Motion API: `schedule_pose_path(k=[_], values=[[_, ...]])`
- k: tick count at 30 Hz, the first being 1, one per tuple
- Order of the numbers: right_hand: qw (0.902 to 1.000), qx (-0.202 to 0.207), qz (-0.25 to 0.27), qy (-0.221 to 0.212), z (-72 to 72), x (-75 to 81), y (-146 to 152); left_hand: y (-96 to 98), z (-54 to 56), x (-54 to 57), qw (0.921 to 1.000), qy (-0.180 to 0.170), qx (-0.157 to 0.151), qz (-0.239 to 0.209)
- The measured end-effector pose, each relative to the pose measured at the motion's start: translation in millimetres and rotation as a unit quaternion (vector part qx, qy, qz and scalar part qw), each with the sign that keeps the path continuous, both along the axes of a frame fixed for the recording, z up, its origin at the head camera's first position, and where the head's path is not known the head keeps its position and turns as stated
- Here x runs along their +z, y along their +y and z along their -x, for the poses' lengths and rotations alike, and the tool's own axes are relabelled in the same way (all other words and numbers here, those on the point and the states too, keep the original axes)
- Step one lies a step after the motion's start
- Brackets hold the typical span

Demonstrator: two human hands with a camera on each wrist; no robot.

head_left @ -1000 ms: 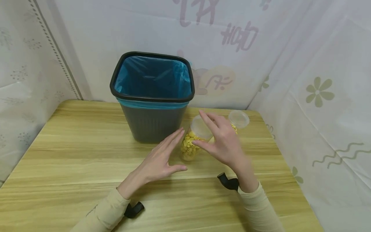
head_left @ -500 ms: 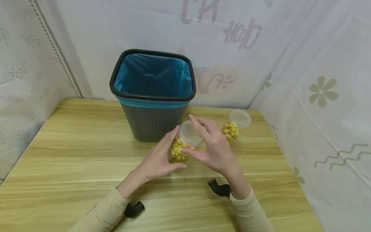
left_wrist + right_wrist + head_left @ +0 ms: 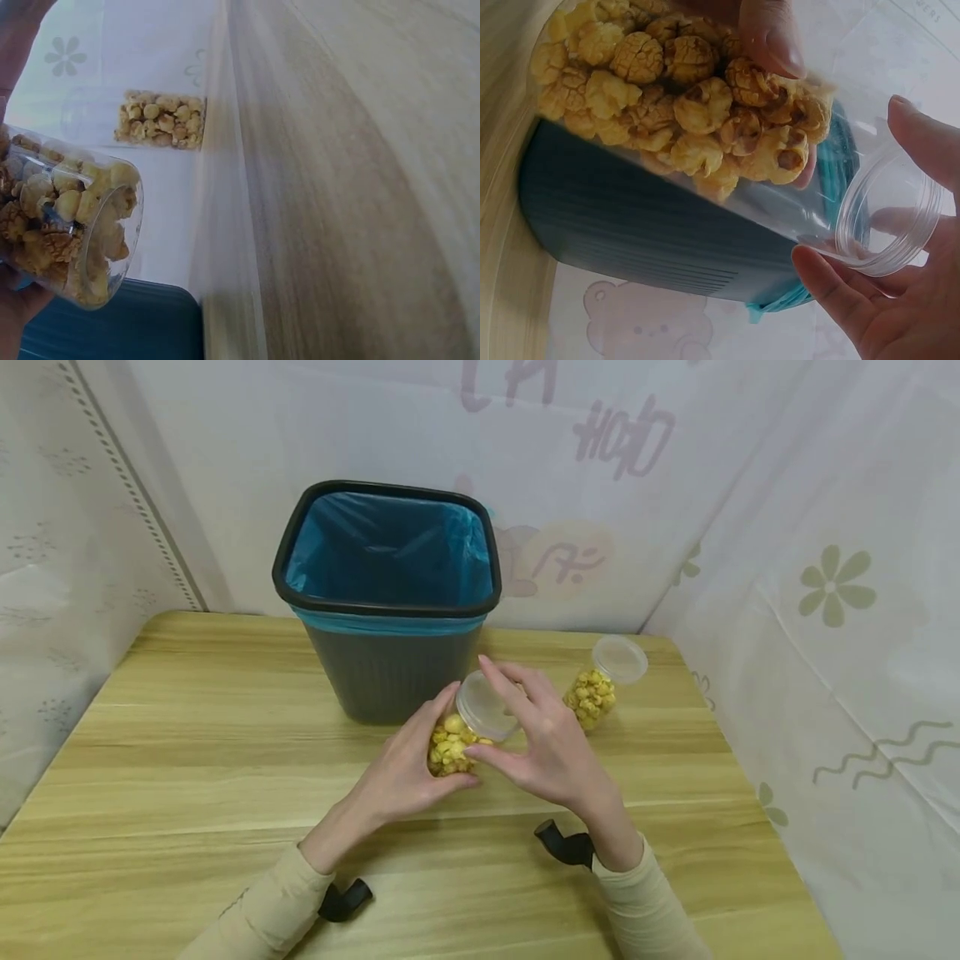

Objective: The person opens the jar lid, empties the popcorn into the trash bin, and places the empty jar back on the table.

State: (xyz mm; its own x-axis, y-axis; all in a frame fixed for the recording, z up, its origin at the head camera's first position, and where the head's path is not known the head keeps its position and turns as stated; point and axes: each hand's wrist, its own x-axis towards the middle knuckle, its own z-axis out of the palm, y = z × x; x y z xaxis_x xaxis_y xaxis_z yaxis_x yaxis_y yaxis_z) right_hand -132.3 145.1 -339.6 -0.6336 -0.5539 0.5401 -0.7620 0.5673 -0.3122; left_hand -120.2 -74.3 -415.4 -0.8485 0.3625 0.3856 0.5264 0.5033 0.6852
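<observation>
A clear jar of yellow popcorn [image 3: 448, 752] is tilted between both hands in front of the bin. My left hand [image 3: 397, 781] grips its lower body; in the left wrist view the jar's round bottom [image 3: 112, 244] hangs above the tabletop. My right hand [image 3: 551, 752] holds the top, thumb and fingers spread around the translucent lid [image 3: 487, 706]. In the right wrist view, fingers show through the clear lid [image 3: 892, 217], and the left thumb lies across the popcorn [image 3: 697, 105]. Part of the jar's body is hidden behind the right thumb.
A dark bin [image 3: 390, 681] with a blue liner stands at the back of the wooden table [image 3: 187, 760]. A second lidded popcorn jar [image 3: 591, 697] stands upright at the right. Patterned white curtains [image 3: 750, 527] enclose the table's back and sides.
The jar has come left from beside the second jar into my left hand, whose fingers have closed round it. My right hand has moved left with it, staying at the lid.
</observation>
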Motion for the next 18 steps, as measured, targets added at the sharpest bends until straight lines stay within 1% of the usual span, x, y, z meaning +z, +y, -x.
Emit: schedule_pose_path(k=[7, 13, 15, 16, 18], values=[[0.9999, 0.005, -0.004, -0.011, 3.4, 1.1, 0.3, -2.6, 2.5, 1.4, 0.9983, 0.056, 0.012, 0.010], [0.9996, -0.017, -0.011, -0.021, 2.3, 1.5, 3.5, -2.0, 2.7, 3.3, 0.9956, 0.090, 0.020, 0.017], [0.9993, -0.033, -0.009, -0.014, 1.5, 1.5, 4.7, -1.7, 2.1, 4.2, 0.9932, 0.111, 0.026, 0.024], [0.9990, -0.043, -0.009, -0.006, 1.3, 1.5, 5.1, -1.6, 1.8, 4.7, 0.9911, 0.126, 0.031, 0.029], [0.9978, -0.065, -0.009, 0.009, 1.3, 2.0, 5.9, -1.6, 2.2, 5.2, 0.9837, 0.166, 0.046, 0.050]])
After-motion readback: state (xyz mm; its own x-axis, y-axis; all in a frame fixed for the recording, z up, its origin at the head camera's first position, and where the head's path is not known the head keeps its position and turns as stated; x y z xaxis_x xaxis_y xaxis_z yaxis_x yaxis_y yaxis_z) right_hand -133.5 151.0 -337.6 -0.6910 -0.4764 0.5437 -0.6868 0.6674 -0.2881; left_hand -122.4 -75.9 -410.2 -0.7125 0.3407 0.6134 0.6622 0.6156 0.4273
